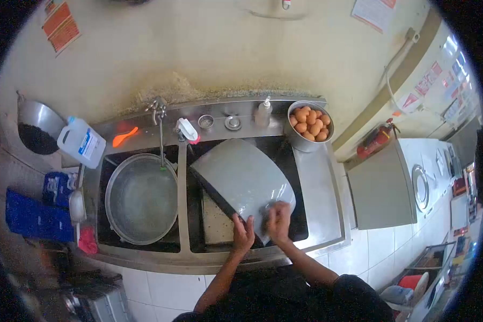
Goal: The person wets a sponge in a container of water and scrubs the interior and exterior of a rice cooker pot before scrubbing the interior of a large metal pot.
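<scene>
A large grey tray [247, 174] leans tilted over the right sink basin, its smooth, wet side facing me. My left hand [243, 234] holds the tray's near edge, with the thumb over the rim. My right hand [278, 221] is closed and presses a small greyish scrubber [265, 208] to the tray's surface near its lower right corner. Most of the scrubber is hidden by the fingers. Beneath the tray, a pale flat tray [217, 217] with dark specks lies partly covered in the basin.
In the left basin a big round pan [142, 201] holds water under the faucet [158, 110]. Behind stand a soap bottle [263, 114], a pot of eggs [311, 124] and a small metal bowl [206, 122]. A plastic jug [83, 144] and an orange spoon [124, 137] are at left.
</scene>
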Demonstrator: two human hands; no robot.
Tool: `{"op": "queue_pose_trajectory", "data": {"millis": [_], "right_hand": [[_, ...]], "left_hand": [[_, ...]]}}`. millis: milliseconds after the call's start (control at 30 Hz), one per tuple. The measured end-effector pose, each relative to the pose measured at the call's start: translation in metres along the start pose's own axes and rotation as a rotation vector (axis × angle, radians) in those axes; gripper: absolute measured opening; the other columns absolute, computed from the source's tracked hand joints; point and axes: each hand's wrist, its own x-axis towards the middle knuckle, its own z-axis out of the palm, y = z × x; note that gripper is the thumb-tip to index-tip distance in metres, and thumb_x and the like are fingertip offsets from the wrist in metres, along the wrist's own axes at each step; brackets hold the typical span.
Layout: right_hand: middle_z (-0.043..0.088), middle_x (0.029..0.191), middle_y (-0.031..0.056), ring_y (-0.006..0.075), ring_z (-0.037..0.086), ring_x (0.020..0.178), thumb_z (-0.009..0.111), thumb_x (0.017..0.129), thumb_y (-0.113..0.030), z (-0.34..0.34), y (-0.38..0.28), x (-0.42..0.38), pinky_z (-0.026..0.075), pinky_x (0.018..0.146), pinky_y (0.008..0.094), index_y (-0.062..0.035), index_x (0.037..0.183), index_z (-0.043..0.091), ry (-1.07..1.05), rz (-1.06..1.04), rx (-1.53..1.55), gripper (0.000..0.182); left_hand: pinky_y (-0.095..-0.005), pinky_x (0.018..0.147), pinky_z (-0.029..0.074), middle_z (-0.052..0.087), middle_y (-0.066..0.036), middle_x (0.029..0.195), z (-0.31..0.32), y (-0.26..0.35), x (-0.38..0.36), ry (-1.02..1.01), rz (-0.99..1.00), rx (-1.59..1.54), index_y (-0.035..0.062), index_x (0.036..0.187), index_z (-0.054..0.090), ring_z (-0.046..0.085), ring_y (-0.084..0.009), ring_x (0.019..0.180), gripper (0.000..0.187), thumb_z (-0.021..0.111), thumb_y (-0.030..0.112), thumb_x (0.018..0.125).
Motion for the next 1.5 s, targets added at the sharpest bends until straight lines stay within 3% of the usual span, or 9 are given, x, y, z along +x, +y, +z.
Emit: {"op": "queue_pose_trajectory", "data": {"millis": [300,733,933,1033,1100,1200,1300,1333,1500], "right_hand": [[0.054,0.144,0.0227,0.0429,0.046,0.138,0.063,0.096,-0.021,0.053,-0.001,0.197,0.036,0.114,0.0555,0.0,0.131,0.056,-0.176,-0.148,-0.282,0.041],[0.047,0.152,0.0227,0.0412,0.04,0.145,0.063,0.096,-0.02,0.029,0.032,0.179,0.029,0.121,0.0529,-0.0017,0.141,0.052,-0.237,-0.172,-0.18,0.05],[0.048,0.152,0.0195,0.0393,0.041,0.144,0.071,0.091,-0.02,0.067,-0.052,0.158,0.03,0.121,0.052,-0.0041,0.145,0.048,-0.591,-0.434,0.018,0.062],[0.043,0.156,0.022,0.0391,0.039,0.146,0.068,0.09,-0.024,0.058,-0.007,0.208,0.028,0.122,0.0505,-0.007,0.15,0.045,-0.382,-0.299,-0.205,0.066],[0.047,0.153,0.0202,0.0378,0.041,0.145,0.069,0.09,-0.022,0.065,-0.021,0.179,0.03,0.122,0.0504,-0.0071,0.147,0.048,-0.441,-0.259,-0.166,0.063],[0.048,0.154,0.0195,0.0376,0.045,0.143,0.063,0.094,-0.023,0.045,-0.069,0.108,0.036,0.118,0.0507,-0.0057,0.145,0.052,-0.632,-0.497,0.026,0.055],[0.047,0.155,0.0206,0.04,0.046,0.142,0.058,0.097,-0.026,0.02,-0.005,0.091,0.038,0.116,0.051,-0.003,0.145,0.052,-0.459,-0.281,-0.014,0.054],[0.048,0.153,0.0217,0.0429,0.047,0.141,0.056,0.097,-0.024,0.014,0.017,0.11,0.038,0.115,0.0515,-0.0002,0.145,0.051,-0.284,-0.253,-0.13,0.054],[0.047,0.154,0.0208,0.0393,0.041,0.145,0.055,0.095,-0.014,0.042,-0.034,0.104,0.029,0.122,0.0489,-0.004,0.147,0.049,-0.421,-0.214,-0.044,0.053]], "left_hand": [[-0.046,0.098,0.043,0.053,-0.026,0.124,-0.014,0.027,0.014,-0.09,0.015,0.02,-0.0028,0.135,0.03,0.055,-0.0335,0.112,0.048,0.044,0.037,0.111],[-0.0457,0.105,0.039,0.044,-0.028,0.132,0.027,0.007,0.036,0.163,-0.121,-0.078,-0.0088,0.144,0.023,0.049,-0.0339,0.12,0.056,0.037,0.034,0.111],[-0.0421,0.11,0.035,0.042,-0.029,0.136,0.023,-0.047,0.042,0.253,0.327,0.048,-0.011,0.15,0.015,0.046,-0.0331,0.124,0.065,0.038,0.035,0.11],[-0.0462,0.118,0.033,0.026,-0.03,0.16,-0.005,-0.072,0.028,0.238,-0.084,-0.283,0.0,0.161,0.01,0.039,-0.0392,0.14,0.072,0.044,0.038,0.109],[-0.0471,0.118,0.035,0.032,-0.031,0.157,-0.016,-0.094,0.025,0.31,0.74,0.961,-0.0003,0.161,0.012,0.041,-0.0407,0.139,0.069,0.044,0.031,0.109],[-0.0441,0.107,0.039,0.043,-0.027,0.138,-0.006,-0.117,0.023,0.185,0.451,1.265,-0.0095,0.144,0.023,0.048,-0.0333,0.123,0.057,0.038,0.034,0.109],[-0.0498,0.119,0.032,0.027,-0.036,0.159,-0.021,-0.124,0.02,0.318,0.389,0.358,-0.0144,0.154,0.022,0.035,-0.0459,0.145,0.071,0.046,0.035,0.109],[-0.0487,0.12,0.032,0.024,-0.035,0.161,-0.007,-0.105,0.019,0.329,-0.128,-0.095,-0.0174,0.152,0.025,0.035,-0.0451,0.146,0.071,0.044,0.036,0.11],[-0.0443,0.116,0.033,0.033,-0.033,0.152,-0.005,-0.12,0.023,0.239,0.268,0.476,-0.0132,0.153,0.015,0.042,-0.0362,0.136,0.071,0.041,0.037,0.11]]}}
